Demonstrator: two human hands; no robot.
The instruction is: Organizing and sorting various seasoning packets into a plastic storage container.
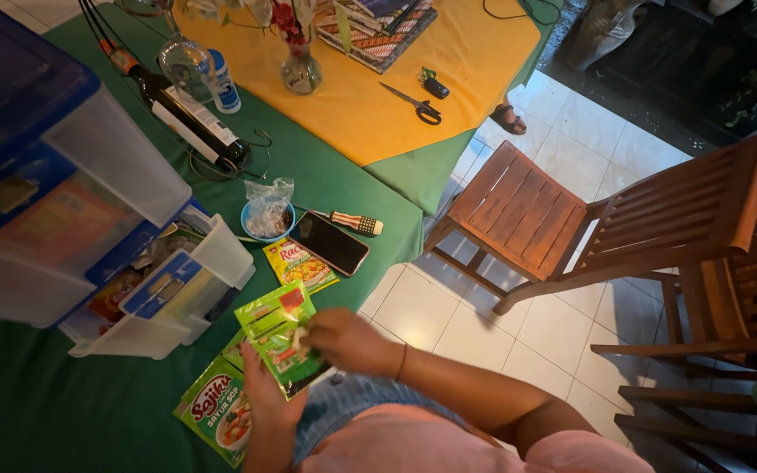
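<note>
Green cloth covers the table, with a yellow cloth laid over its far part and pale floor tiles to the right

At the near edge both hands meet over a fan of green sachets. From below, the left hand comes up with its fingers hidden behind the sachets, so its grip cannot be told for sure, though the sachets rest against it. Reaching in from the right, the right hand has its fingers pinched shut on the sachets' right edge. Under the left wrist another green packet lies flat on the cloth. Just beyond the fan sits a yellow sachet

Left of the hands stands a plastic drawer unit, its lowest drawer pulled out and full of packets. Farther on are a small blue bowl holding a crumpled bag, a dark phone and a short patterned stick beside it. A dark bottle lies on its side toward the far left. On the yellow cloth stand a vase, scissors and stacked books

A wooden chair stands on the tiles to the right, well apart from the hands
</note>
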